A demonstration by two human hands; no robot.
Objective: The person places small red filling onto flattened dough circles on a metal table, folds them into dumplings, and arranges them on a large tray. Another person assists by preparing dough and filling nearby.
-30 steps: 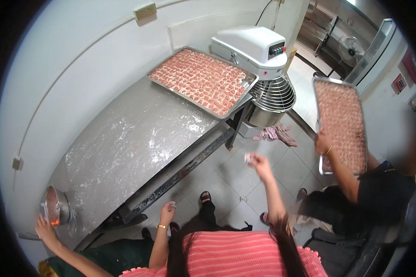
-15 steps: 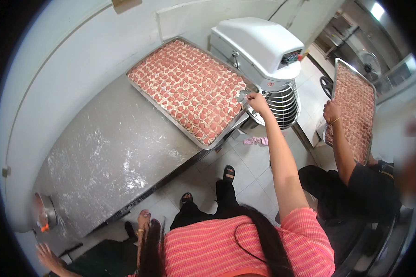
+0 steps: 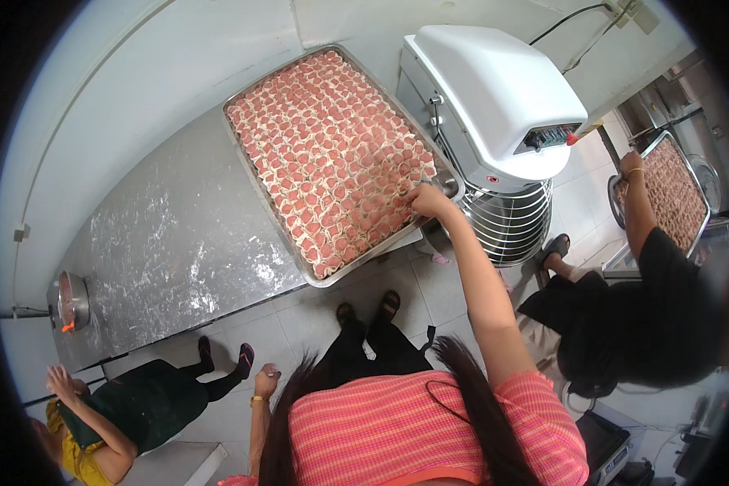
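Fingertips of the right hand (image 3: 421, 200) bend close together over the packed pieces (image 3: 328, 158), though whether they pinch one cannot be told; half a second ago that hand was at the tray's bare corner. Pink-centred with pale, ruffled edges, the pieces crowd the metal tray (image 3: 451, 185) on the grey table (image 3: 170, 227), beside the white mixer (image 3: 494, 105).
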